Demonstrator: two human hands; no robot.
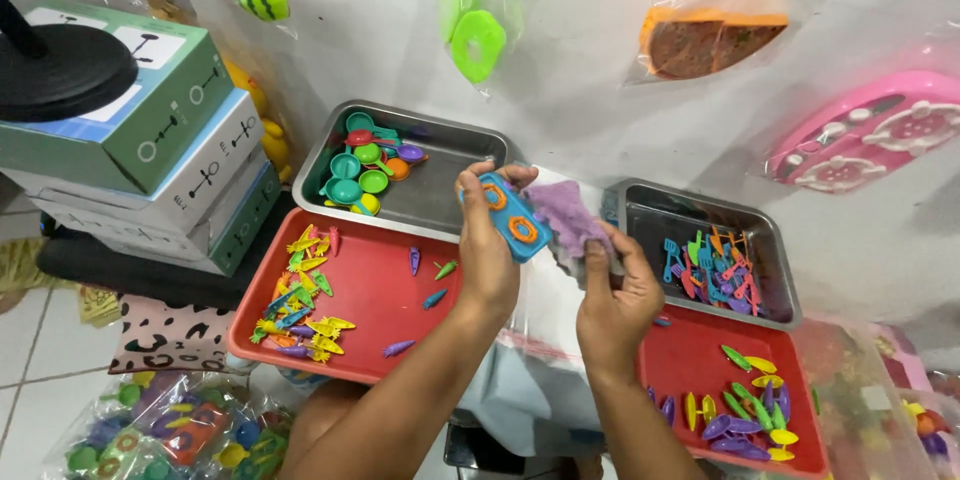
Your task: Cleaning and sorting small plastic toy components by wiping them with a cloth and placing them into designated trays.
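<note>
- The left hand (487,250) is gripping a small blue toy stove (512,217) with two orange rings, its fingers closed around the toy's near end.
- The right hand (612,298) is pinching a purple cloth (566,216) shut between thumb and fingers, the cloth lying just beside the toy's right edge and seemingly touching it.
- Left of and below the left hand, a red tray (372,292) is holding scattered small fish-shaped pieces.
- Beyond the left hand, a metal tray (442,198) is holding toy pans in many colours.
- Beside the right hand, a second metal tray (662,208) is holding toy utensils.
- Below it, another red tray (700,358) is carrying more pieces.
</note>
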